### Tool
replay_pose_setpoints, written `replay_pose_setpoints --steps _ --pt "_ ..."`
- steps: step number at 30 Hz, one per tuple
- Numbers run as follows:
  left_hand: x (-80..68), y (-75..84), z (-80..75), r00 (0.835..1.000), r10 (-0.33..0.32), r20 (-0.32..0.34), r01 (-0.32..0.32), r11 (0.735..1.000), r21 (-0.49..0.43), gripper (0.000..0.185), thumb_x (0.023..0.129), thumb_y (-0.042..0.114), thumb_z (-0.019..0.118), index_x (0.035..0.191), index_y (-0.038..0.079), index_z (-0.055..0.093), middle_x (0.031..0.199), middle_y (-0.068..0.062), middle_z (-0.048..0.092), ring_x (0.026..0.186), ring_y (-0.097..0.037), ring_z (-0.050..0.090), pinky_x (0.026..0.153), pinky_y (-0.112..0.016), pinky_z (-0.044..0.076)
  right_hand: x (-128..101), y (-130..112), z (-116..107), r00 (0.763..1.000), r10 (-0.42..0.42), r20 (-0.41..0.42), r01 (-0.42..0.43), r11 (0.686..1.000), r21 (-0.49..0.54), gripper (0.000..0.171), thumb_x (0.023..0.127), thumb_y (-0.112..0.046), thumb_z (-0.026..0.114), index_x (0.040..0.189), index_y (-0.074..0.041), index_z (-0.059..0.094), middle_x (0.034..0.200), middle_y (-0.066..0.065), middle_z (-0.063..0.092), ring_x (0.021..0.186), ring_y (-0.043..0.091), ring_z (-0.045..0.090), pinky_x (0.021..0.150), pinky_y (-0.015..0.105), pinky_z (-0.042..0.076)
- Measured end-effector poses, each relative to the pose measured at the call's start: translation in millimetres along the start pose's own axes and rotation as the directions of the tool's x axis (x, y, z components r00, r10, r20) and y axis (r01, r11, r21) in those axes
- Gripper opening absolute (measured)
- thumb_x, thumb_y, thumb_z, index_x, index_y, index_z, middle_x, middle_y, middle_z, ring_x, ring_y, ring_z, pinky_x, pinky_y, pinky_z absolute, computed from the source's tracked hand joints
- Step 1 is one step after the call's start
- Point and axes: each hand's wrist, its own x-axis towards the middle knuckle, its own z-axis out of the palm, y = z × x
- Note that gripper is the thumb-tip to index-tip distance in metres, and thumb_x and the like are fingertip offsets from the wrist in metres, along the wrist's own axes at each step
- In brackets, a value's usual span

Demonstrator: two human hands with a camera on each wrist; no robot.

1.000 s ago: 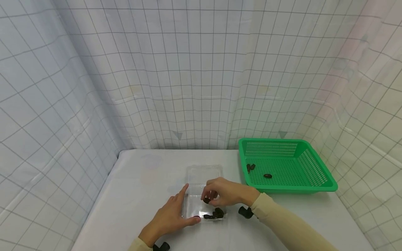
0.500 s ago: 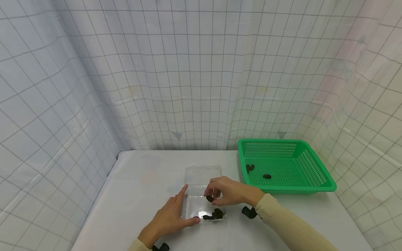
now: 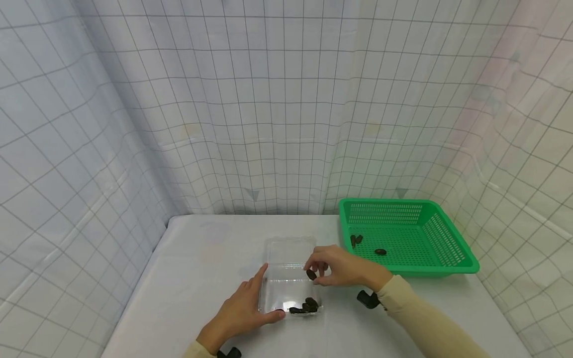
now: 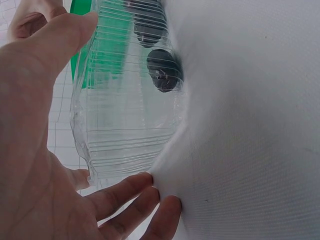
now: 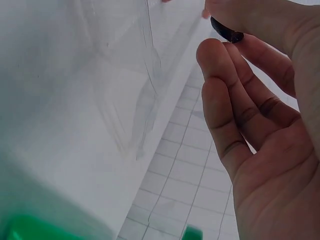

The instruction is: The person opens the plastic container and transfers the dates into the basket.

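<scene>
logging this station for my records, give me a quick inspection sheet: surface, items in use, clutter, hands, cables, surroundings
surface: table covered in white
items in use: clear container, dark pieces along its near side; green basket to the right, three loose pieces in it
clutter: nothing seen
left hand: touches the container, thumb at the near edge, fingers spread
right hand: pinches one dark piece near the container's right side
cables: nothing seen
surroundings: white grid-patterned sheets at back, left and right
</scene>
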Motion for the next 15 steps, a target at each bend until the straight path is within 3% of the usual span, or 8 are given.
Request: replay_pose_setpoints --steps 7,15 --pt "0.8 -0.9 0.5 1.000 0.006 -0.002 -0.006 1.000 0.004 0.135 0.084 0.075 0.094 0.187 0.020 0.025 0.168 -0.021 0.063 0.139 -0.037 0.068 0.094 -0.066 0.065 -12.5 5.4 -14.2 0.999 0.033 -0.033 -0.033 0.999 0.001 0.030 0.101 -0.008 0.092 0.130 -0.011 0.082 0.105 0.009 0.075 0.090 0.005 0.070 0.085 0.027 0.065" --pt "-0.5 0.1 -1.3 1.000 0.005 0.005 -0.005 1.000 0.001 0.135 0.085 0.074 0.094 0.187 0.021 0.024 0.168 -0.020 0.063 0.141 -0.036 0.067 0.092 -0.064 0.065 -25.9 15.7 -29.2 0.993 0.067 -0.100 -0.072 0.996 -0.043 0.031 0.101 -0.007 0.092 0.130 -0.015 0.084 0.102 0.001 0.074 0.089 0.002 0.070 0.084 0.027 0.064"
